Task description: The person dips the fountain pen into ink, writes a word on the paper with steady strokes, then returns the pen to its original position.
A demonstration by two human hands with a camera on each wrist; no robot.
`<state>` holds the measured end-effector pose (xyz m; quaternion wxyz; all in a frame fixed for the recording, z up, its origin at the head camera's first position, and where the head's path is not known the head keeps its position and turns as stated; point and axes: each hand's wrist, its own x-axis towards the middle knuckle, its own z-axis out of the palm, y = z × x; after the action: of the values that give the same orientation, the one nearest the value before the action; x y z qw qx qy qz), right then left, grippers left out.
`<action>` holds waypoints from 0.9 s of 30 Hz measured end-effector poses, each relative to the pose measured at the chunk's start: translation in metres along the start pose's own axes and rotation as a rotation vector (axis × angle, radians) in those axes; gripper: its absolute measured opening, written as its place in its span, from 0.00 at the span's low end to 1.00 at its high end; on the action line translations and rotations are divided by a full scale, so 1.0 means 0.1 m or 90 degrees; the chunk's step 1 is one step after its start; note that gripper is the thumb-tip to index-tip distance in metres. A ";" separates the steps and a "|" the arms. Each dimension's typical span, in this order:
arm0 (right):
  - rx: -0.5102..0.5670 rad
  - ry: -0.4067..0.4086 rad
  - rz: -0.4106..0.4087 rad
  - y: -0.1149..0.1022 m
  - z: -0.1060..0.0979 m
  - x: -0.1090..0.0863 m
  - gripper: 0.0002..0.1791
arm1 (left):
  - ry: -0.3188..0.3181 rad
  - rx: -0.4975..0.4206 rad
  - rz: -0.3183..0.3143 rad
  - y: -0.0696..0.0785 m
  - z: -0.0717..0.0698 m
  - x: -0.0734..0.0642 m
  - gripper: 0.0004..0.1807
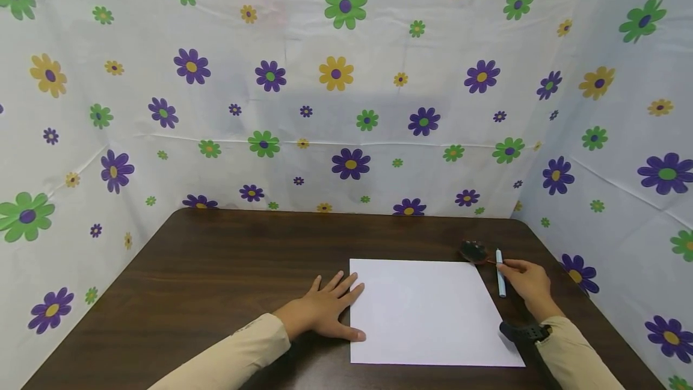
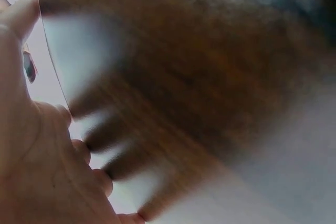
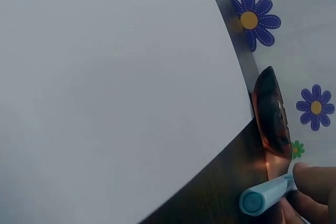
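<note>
A white sheet of paper (image 1: 422,312) lies on the dark wooden table. My left hand (image 1: 325,309) rests flat with spread fingers at its left edge, thumb and fingertips over the paper. The left wrist view shows the palm (image 2: 42,166) close up. Beyond the far right corner of the sheet, my right hand (image 1: 527,284) pinches the handle of a copper-coloured spoon (image 1: 474,251) with a dark, shiny bowl (image 3: 270,108). A light blue marker (image 1: 500,275) lies beside the right hand's fingers, crossing the spoon handle; its round end (image 3: 253,203) faces the right wrist camera.
The brown table (image 1: 216,269) extends to the left of the paper and behind it. A white flower-printed cloth (image 1: 292,47) hangs along the back and both sides. A dark band (image 1: 525,333) circles the right wrist.
</note>
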<state>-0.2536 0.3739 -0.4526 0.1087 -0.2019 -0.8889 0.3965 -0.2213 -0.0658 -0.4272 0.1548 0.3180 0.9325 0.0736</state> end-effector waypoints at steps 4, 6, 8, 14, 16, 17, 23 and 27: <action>-0.013 0.022 0.008 -0.03 0.02 -0.01 0.27 | 0.002 0.000 -0.002 0.00 0.00 0.00 0.53; -0.024 0.030 0.007 -0.05 0.02 -0.01 0.27 | 0.002 -0.001 -0.001 0.00 0.00 0.00 0.53; -0.040 0.039 0.005 -0.06 0.03 -0.01 0.26 | 0.002 -0.002 0.000 0.01 -0.01 0.00 0.52; -0.058 0.047 -0.001 -0.07 0.04 -0.01 0.26 | 0.002 -0.003 0.004 0.01 -0.01 0.00 0.52; -0.055 0.043 0.000 -0.07 0.04 -0.01 0.26 | 0.001 -0.004 0.004 -0.01 0.00 0.01 0.52; -0.054 0.042 0.000 -0.07 0.04 -0.01 0.26 | -0.001 -0.003 0.006 -0.02 0.01 0.02 0.53; -0.038 0.035 0.007 -0.07 0.04 -0.02 0.25 | 0.008 -0.006 0.015 -0.09 0.11 0.09 0.54; -0.021 0.025 0.027 -0.08 0.04 0.00 0.24 | 0.007 -0.007 0.012 -0.08 0.09 0.07 0.53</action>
<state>-0.2574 0.3664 -0.4492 0.1142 -0.2302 -0.8887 0.3798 -0.2277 -0.0674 -0.4390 0.1507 0.3253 0.9299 0.0817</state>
